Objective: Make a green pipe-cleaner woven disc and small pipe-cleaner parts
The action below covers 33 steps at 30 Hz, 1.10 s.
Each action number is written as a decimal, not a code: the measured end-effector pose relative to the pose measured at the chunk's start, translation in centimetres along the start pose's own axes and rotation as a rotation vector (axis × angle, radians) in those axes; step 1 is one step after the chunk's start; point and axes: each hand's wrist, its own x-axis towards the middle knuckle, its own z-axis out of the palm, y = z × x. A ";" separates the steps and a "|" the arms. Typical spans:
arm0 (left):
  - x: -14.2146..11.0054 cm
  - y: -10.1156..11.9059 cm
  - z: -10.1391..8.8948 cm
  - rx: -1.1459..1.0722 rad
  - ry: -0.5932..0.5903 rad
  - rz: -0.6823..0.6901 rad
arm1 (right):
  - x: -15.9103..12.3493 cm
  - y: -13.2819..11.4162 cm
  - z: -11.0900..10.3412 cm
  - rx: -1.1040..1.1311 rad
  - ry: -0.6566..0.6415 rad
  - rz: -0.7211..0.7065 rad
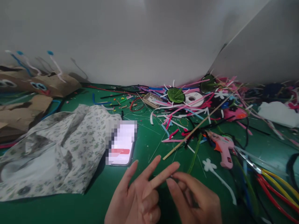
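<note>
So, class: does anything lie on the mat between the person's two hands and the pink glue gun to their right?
Hardly anything: between the right hand and the pink glue gun lies a white flower cutout flat on the green mat. The left hand touches the right hand's fingertips.

Dim, soft blur, edges warped, bg hazy

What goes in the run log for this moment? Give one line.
left hand: fingers spread, empty | right hand: pinching at left fingertip | nearest: green stem, phone | pink glue gun: on green mat, untouched
</note>
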 end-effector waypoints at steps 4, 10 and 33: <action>0.0 -0.4 0.3 -0.001 -0.021 -0.003 | 0.3 -0.2 0.1 0.018 0.024 -0.030; -0.2 -0.7 0.6 -0.029 -0.001 0.008 | 0.2 0.0 -1.8 0.017 0.096 0.036; 0.2 -1.4 0.6 -0.022 -0.005 -0.030 | 0.9 0.3 -2.6 0.001 0.179 -0.315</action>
